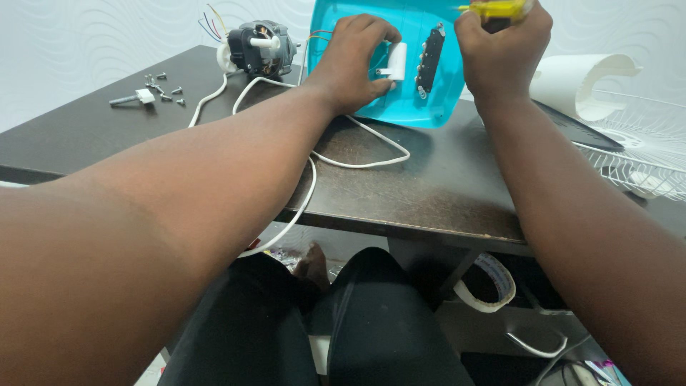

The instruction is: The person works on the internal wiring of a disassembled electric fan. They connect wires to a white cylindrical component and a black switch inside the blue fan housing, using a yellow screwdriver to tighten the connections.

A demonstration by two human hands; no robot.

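Both my hands work on the teal cover (pixel 400 107) at the far edge of the table (pixel 429 186).

My left hand (pixel 354 61) rests on the cover, fingers curled and thumb pressed in, pinching a small white capacitor (pixel 395 61) that lies on the cover's middle. Just right of the capacitor, also on the cover, sits a black switch block (pixel 430 61). My right hand (pixel 504 50) is above the cover's right edge, fingers closed tight in a fist around a yellow screwdriver (pixel 496 8); its tip is hidden. Left of the cover stands a motor (pixel 261 46), its white cord (pixel 357 161) looping across the table in front of the cover. Further left lie loose screws (pixel 161 86). Right of the cover sit a white housing (pixel 579 82) and a wire grille (pixel 636 154).
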